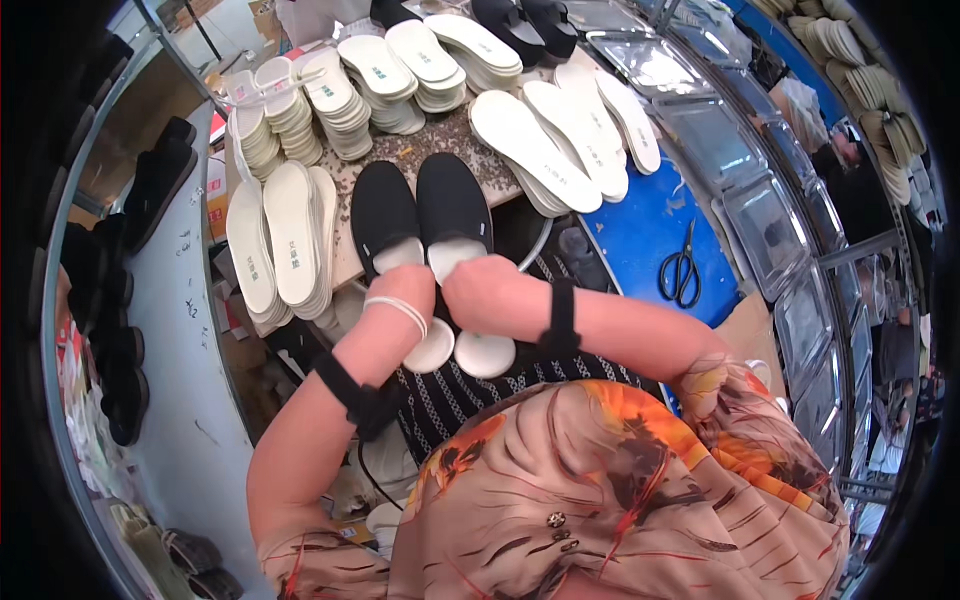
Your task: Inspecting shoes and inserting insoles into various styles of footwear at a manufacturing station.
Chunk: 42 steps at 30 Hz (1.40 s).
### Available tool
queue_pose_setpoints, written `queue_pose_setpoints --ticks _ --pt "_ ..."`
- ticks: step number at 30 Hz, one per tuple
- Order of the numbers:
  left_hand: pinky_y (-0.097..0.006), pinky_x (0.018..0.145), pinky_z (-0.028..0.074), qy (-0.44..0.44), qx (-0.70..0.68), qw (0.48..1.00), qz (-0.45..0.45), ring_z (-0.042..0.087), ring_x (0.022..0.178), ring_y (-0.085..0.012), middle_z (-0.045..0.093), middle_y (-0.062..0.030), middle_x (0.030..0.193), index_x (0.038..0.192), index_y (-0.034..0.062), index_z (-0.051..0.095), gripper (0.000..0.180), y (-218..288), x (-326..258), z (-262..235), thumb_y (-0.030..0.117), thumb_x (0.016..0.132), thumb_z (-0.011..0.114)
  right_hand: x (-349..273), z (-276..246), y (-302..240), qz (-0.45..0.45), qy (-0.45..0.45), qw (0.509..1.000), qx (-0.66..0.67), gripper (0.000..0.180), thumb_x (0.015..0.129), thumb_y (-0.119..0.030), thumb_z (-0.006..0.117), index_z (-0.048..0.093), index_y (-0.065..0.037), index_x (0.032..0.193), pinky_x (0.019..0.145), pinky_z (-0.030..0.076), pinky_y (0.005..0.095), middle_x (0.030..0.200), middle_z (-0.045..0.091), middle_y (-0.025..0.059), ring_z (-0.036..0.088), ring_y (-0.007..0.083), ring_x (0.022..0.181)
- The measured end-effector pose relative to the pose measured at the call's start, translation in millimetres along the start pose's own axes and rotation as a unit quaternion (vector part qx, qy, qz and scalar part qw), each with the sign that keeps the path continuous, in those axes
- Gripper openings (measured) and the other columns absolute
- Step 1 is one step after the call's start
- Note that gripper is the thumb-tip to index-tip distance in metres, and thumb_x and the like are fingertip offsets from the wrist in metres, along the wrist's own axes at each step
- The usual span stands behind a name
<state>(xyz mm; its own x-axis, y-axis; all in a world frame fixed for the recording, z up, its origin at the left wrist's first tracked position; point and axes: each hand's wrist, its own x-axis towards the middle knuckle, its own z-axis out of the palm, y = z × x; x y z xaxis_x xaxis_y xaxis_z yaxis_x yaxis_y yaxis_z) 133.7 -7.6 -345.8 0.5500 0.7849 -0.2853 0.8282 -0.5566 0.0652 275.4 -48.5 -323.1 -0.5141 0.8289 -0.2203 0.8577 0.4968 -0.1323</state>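
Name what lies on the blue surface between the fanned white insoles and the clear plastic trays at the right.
A pair of black-handled scissors lies there, alone on the blue surface, seen in the head view.

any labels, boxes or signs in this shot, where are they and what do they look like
Printed marks on the white insoles: small dark and greenish stamps near the middle of each, across the stacks on the table.
Side tag on the right black shoe: tiny pale tab at its outer edge.
Cardboard box: left of the table, orange and white, mostly hidden.
Handwritten marks on the grey panel: dark scribbles, far left.
No screens show.
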Motion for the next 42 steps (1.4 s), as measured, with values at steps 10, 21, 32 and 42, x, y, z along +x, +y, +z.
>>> queue_pose_setpoints --ticks 10,21,32,42 --pt "-0.040 0.081 0.049 0.051 -0.189 0.965 -0.174 0.060 0.092 -0.0367 0.061 -0.0257 0.097 0.105 -0.0027 0.055 0.032 -37.6 47.9 23.9 0.010 0.075 0.058 57.8 26.2 47.0 0.042 0.081 0.996 -0.008 0.017 0.075 -0.013 0.053 0.069 -0.007 0.072 0.057 0.051 0.0356 0.074 0.066 0.0116 0.065 0.0258 0.070" --pt "-0.037 0.072 0.053 -0.071 -0.099 0.991 -0.059 0.064 0.088 -0.0267 0.065 -0.0152 0.095 0.092 0.0033 0.066 0.027 -23.4 56.9 -7.2 0.025 0.077 0.061 42.4 -8.3 47.6 -0.105 -0.012 0.994 -0.009 0.020 0.071 -0.024 0.058 0.066 -0.005 0.070 0.058 0.050 0.0392 0.066 0.062 0.0151 0.063 0.0294 0.065" --pt "-0.046 0.069 0.046 0.192 -0.311 0.920 -0.146 0.057 0.076 -0.0422 0.058 -0.0281 0.076 0.076 -0.0054 0.058 0.023 -1.5 -59.7 -16.0 0.016 0.080 0.050 -39.5 -70.3 54.8 0.021 0.158 0.865 0.475 0.012 0.076 -0.002 0.059 0.060 0.000 0.088 0.047 0.035 0.0185 0.058 0.048 -0.0043 0.044 0.0028 0.053" --pt "-0.030 0.080 0.045 0.308 -0.412 0.775 -0.367 0.059 0.091 -0.0183 0.062 -0.0145 0.100 0.105 -0.0022 0.059 0.028 123.7 -451.5 -110.8 0.017 0.085 0.053 14.9 -66.2 -70.2 -0.167 0.003 0.851 0.498 0.011 0.075 -0.003 0.061 0.060 0.002 0.084 0.050 0.041 0.0218 0.058 0.053 0.0007 0.048 0.0072 0.053"
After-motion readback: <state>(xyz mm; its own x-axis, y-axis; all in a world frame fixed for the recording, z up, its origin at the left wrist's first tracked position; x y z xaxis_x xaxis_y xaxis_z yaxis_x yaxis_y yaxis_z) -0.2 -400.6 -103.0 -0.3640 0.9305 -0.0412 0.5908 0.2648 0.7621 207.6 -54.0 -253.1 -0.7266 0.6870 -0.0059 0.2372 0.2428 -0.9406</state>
